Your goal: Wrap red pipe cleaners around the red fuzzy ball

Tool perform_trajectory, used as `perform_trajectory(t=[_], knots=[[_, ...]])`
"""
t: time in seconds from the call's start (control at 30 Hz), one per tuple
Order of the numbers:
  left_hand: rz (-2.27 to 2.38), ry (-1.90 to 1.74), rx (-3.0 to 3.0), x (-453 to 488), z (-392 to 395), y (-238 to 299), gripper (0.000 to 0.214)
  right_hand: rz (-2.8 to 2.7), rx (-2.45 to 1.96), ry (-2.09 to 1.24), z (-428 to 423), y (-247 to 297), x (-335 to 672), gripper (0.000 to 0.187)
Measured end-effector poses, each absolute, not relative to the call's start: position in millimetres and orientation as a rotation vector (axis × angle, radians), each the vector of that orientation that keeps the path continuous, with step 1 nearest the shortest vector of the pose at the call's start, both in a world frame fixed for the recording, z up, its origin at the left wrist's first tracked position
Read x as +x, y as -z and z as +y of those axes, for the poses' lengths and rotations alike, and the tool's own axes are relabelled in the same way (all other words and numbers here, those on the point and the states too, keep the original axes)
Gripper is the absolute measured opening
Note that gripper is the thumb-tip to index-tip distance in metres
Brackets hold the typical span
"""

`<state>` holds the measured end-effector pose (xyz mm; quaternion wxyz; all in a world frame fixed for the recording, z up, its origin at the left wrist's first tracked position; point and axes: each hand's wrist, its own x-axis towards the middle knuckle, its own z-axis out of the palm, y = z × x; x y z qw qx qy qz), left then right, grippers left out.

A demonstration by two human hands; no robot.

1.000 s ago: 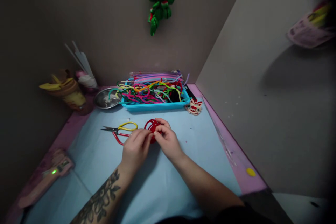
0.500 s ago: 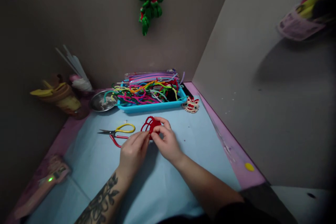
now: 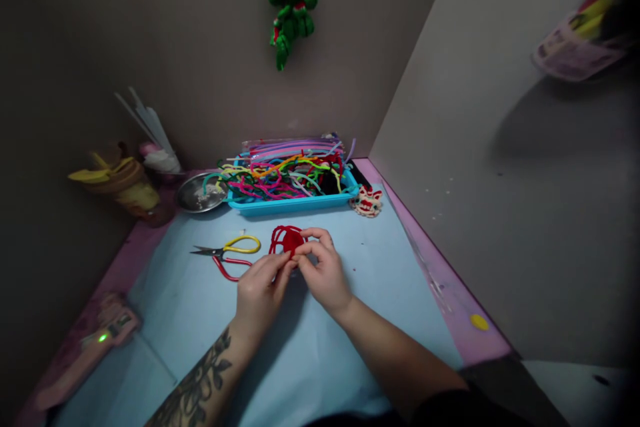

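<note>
Red piece (image 3: 291, 240) partly hidden behind the fingers (image 3: 315, 249)

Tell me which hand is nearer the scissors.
Left. The left hand is just right of the scissors, close by their handles; the right hand is farther right, beyond the left.

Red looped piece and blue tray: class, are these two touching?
Apart. The head view shows a strip of pale blue cloth between the red looped piece and the blue tray.

Looped piece (image 3: 293, 240): solid red
Scissors (image 3: 220, 254): one yellow handle, one red, dark blades
Tray (image 3: 295, 205): blue
Strands (image 3: 280, 177): pink, green, orange, yellow
Sheet (image 3: 400, 280): pale blue
Bench (image 3: 465, 341): pink
Left forearm (image 3: 197, 377): dark leaf pattern
</note>
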<state>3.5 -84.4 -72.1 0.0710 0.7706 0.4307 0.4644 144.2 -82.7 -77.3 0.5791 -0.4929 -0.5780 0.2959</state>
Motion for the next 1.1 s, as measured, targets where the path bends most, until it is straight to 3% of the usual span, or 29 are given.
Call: perform_trajectory(t=[0.3, 0.57, 0.83, 1.1], knots=[[1.194, -1.371, 2.217, 1, -79, 67, 0.01, -1.321, -1.143, -0.772, -78, 78, 148, 0.008], [1.288, -1.178, 1.677, 0, -77, 59, 0.013, -1.388, -1.112, -0.8, -79, 73, 150, 0.002], [1.152, -1.195, 1.263, 6, -77, 61, 0.021, -1.389, -1.132, -0.872, -78, 73, 151, 0.009], [1.204, -1.214, 1.45, 5, -78, 59, 0.013, -1.312, -1.05, -1.115, -73, 78, 151, 0.011]])
